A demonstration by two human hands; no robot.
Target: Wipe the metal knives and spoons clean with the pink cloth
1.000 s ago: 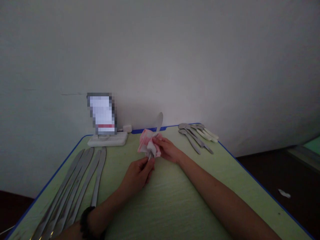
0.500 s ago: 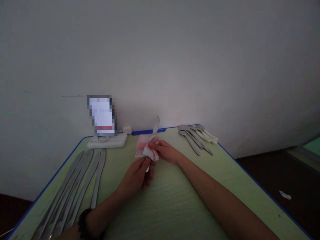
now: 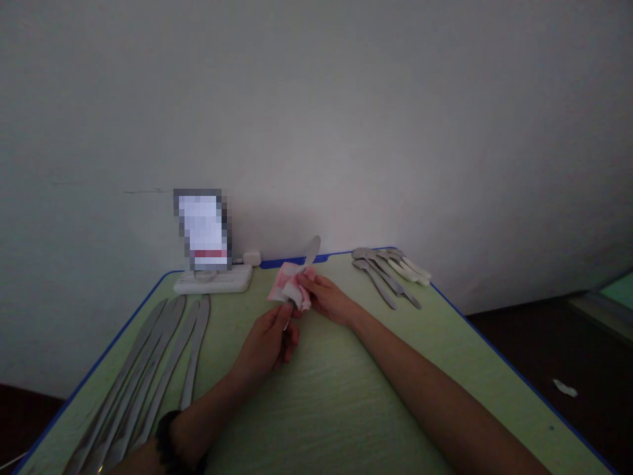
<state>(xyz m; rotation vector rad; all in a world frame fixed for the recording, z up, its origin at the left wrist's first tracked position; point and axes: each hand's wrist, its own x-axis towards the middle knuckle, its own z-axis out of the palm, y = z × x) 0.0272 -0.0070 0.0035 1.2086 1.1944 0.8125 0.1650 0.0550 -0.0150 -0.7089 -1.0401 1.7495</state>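
Over the middle of the table, my left hand [image 3: 267,336] grips a table knife [image 3: 312,249] near its handle end. The rounded metal blade points up and away, toward the wall. My right hand [image 3: 329,298] is closed on a pink and white cloth [image 3: 284,280], which is folded around the middle of the knife and hides that part. Both hands are near each other, above the tabletop. A dark beaded bracelet circles my left wrist.
Several table knives [image 3: 163,369] lie side by side at the left. Spoons [image 3: 376,280], some with white handles, are grouped at the back right. A blurred phone [image 3: 202,227] leans upright on a white power strip [image 3: 215,280] by the wall. White scrap [image 3: 564,388] lies on the floor.
The knife has tilted further to the right, its tip slightly lower. My left hand has shifted a little left, and the cloth has moved slightly up along the knife.
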